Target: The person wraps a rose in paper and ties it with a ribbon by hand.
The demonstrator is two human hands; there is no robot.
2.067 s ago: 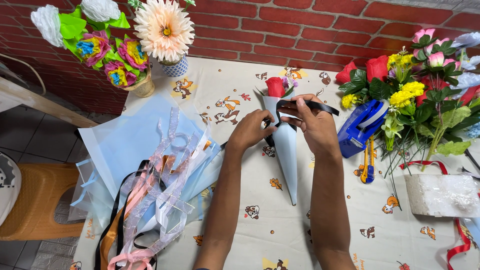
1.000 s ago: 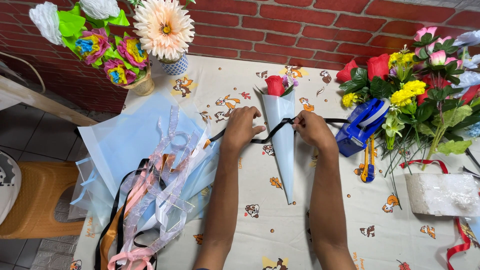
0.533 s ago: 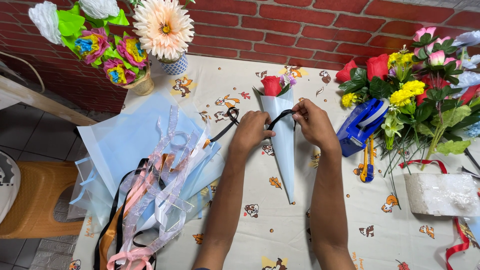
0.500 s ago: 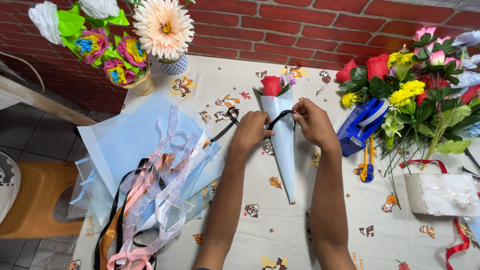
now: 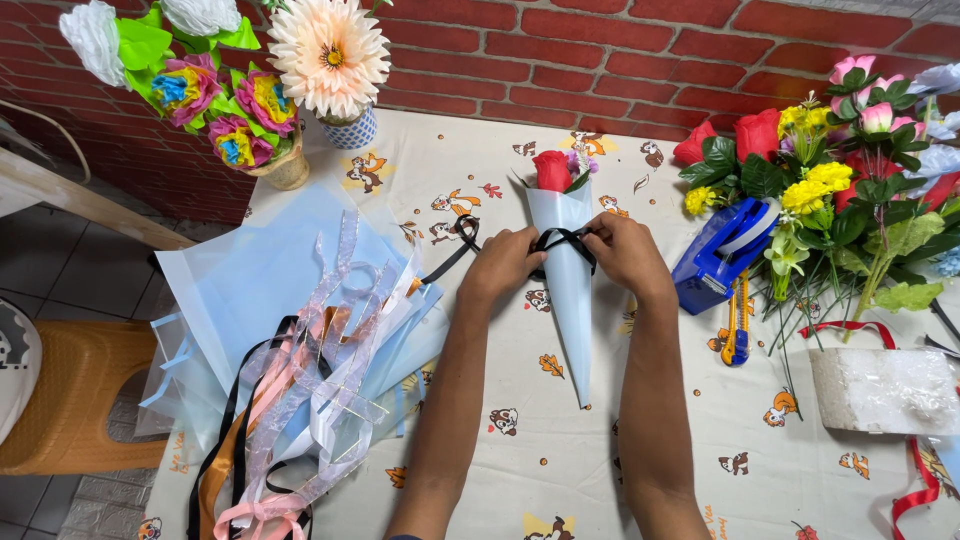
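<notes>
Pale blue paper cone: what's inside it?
A red rose with small purple flowers and a leaf sticks out of the pale blue paper cone. Its stem is hidden by the paper.

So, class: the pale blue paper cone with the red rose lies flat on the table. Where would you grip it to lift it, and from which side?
Grip the cone from above, just below the black ribbon, fingers on both long edges. It lies flat, tip toward the person, and narrows there, so it probably will not crush.
</notes>
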